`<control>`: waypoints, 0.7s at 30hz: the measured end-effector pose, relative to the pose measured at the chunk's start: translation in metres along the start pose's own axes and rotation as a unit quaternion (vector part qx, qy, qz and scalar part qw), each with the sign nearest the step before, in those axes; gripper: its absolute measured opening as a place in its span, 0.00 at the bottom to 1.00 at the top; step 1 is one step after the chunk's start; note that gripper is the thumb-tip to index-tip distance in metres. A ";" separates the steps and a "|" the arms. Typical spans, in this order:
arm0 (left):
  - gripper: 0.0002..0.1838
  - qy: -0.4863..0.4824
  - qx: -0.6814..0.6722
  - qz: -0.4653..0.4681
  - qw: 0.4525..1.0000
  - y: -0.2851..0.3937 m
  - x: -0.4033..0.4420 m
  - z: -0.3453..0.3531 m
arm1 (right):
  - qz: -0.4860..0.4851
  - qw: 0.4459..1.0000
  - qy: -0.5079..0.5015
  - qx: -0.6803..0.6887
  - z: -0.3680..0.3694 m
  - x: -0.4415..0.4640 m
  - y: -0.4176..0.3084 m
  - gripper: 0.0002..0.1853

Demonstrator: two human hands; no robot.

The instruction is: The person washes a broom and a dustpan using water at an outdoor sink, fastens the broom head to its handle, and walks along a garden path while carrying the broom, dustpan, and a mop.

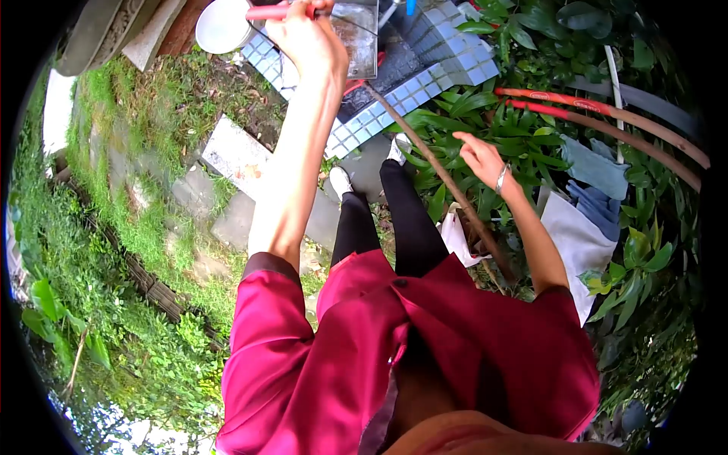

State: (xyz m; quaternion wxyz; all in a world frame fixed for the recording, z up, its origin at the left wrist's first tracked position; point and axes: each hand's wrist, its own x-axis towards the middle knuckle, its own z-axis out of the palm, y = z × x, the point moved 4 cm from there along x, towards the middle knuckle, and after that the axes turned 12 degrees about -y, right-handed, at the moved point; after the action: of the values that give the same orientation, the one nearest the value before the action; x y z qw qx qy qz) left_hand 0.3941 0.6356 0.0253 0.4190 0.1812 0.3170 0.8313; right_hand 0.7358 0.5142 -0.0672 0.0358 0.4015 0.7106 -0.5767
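My left hand (303,42) reaches far forward, its fingers wrapped round a pinkish-red handle (269,12) at the top edge of the view. What the handle belongs to is cut off or hidden by the hand. Just right of that hand is a shallow grey metal tray (358,45), over a dark basin edged with blue tiles (379,120). A white bucket (222,26) stands to the left. My right hand (482,161), with a bracelet at the wrist, hovers over leafy plants. Its index finger points out, the others are loosely bent, and nothing shows in it.
A long wooden pole (432,155) slants from the basin toward my right leg. Red-and-brown poles (599,114) lie over the plants at right, near blue-grey cloths (595,171) and a white cloth (572,235). A pale slab (236,155) lies on the grass at left.
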 end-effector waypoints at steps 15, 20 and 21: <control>0.02 -0.095 0.064 0.018 0.993 -0.064 0.010 0.030 | -0.038 0.995 0.058 0.069 -0.025 0.032 -0.010 0.19; 0.08 -0.080 0.103 -0.025 0.991 -0.031 -0.012 0.027 | -0.144 0.982 0.125 -0.007 -0.035 0.138 -0.067 0.29; 0.08 -0.085 0.113 -0.032 0.989 -0.026 -0.012 0.033 | -0.156 0.970 0.177 -0.053 -0.032 0.163 -0.076 0.29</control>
State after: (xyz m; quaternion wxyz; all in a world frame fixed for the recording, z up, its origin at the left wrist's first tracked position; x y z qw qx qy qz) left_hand 0.4349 0.6500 0.0311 0.4478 0.2870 0.3781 0.7577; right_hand 0.5928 0.6269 -0.0806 -0.1598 0.3789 0.7890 -0.4566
